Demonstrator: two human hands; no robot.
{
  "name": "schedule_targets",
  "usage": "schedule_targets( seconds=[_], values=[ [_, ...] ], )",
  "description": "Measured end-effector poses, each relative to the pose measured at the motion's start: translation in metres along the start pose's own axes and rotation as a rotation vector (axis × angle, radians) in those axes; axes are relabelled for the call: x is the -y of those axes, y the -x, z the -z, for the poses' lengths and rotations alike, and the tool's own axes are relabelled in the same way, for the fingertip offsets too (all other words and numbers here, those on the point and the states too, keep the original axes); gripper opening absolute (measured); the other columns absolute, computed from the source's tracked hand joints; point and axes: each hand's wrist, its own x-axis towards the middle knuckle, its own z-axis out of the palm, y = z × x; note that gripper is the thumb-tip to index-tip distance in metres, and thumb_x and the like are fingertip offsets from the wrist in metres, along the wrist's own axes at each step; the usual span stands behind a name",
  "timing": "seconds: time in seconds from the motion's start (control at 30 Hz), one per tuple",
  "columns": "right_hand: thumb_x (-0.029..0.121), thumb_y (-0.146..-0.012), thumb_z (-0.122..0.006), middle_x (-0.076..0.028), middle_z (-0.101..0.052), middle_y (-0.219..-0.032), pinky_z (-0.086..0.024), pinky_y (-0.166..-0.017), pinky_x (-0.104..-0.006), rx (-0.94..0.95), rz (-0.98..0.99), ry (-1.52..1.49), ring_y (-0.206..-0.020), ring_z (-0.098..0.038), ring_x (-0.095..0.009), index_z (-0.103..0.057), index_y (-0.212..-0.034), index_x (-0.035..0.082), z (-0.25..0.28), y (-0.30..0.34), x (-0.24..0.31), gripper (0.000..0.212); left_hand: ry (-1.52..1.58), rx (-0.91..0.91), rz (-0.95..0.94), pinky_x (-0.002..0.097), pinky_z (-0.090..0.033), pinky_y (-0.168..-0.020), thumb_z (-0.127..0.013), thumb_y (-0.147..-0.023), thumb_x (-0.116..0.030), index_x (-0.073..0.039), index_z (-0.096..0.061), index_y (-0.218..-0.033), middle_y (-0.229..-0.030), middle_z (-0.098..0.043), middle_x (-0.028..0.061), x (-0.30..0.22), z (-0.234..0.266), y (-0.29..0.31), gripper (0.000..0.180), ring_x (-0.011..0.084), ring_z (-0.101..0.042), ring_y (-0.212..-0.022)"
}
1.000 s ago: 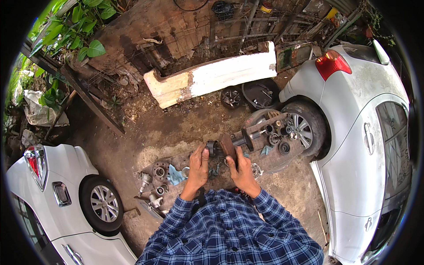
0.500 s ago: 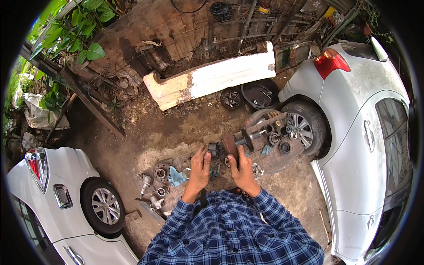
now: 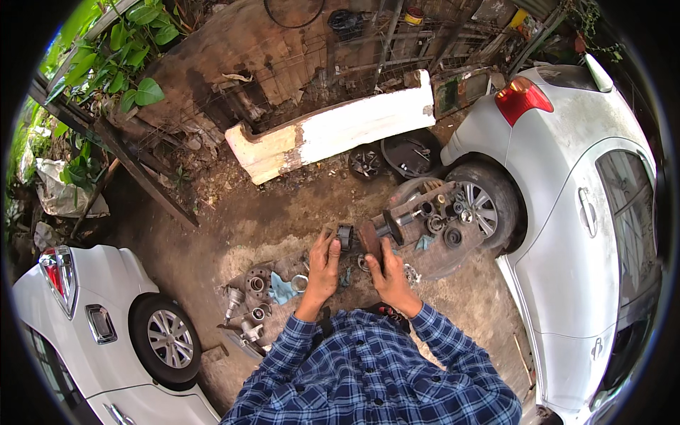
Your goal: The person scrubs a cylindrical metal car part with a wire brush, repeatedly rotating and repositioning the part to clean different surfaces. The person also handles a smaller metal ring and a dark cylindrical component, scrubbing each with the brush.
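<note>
My left hand (image 3: pixel 324 268) is closed around a short black cylindrical part (image 3: pixel 345 237), held at chest height over a low work surface (image 3: pixel 333 280). In my right hand (image 3: pixel 391 278) is a flat reddish-brown block (image 3: pixel 368 238), gripped between thumb and fingers. A narrow gap separates the block from the black part. Just beyond the right fingers is a dark shaft with a disc (image 3: pixel 393 227); whether the hand touches it I cannot tell. Light blue cloth (image 3: pixel 282 289) lies left of my left hand, among metal rings (image 3: pixel 256 284) and housings (image 3: pixel 251 330).
Several dark round machine parts (image 3: pixel 452 236) crowd the right end of the surface, close to a car wheel (image 3: pixel 483 205). A white car (image 3: pixel 559 227) stands right, another white car (image 3: pixel 85 283) left. Beyond lie a long white panel (image 3: pixel 340 134) and a black basin (image 3: pixel 413 154).
The black part and the brown block were close together and now have a visible gap between them. My left hand is slightly lower. The whole view has shifted a little.
</note>
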Motion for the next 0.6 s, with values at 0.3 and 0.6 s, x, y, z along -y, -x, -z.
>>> schedule_targets(
  seconds=[0.3, 0.6],
  values=[
    [0.027, -0.1, -0.056, -0.021, -0.054, -0.068, -0.041, -0.052, -0.0367, 0.046, -0.093, 0.018, -0.055, -0.053, -0.021, -0.036, -0.134, -0.013, 0.009, 0.018, -0.022, 0.056, 0.068, 0.021, 0.128, 0.0459, -0.029, -0.113, -0.042, -0.1, -0.052, 0.009, -0.053, -0.13, -0.143, -0.042, 0.0327, 0.011, -0.011, 0.012, 0.069, 0.0441, -0.035, -0.137],
    [0.029, -0.098, -0.06, -0.017, -0.062, -0.096, -0.05, -0.059, -0.0324, 0.152, -0.295, -0.216, -0.071, -0.065, -0.018, -0.037, -0.138, -0.006, 0.024, 0.03, -0.021, 0.058, 0.386, 0.267, 0.216, 0.0353, -0.039, -0.102, -0.059, -0.094, -0.048, 0.007, -0.053, -0.132, -0.126, -0.058, 0.0185, 0.017, 0.015, 0.01, 0.068, 0.0259, -0.051, -0.12]
  ],
)
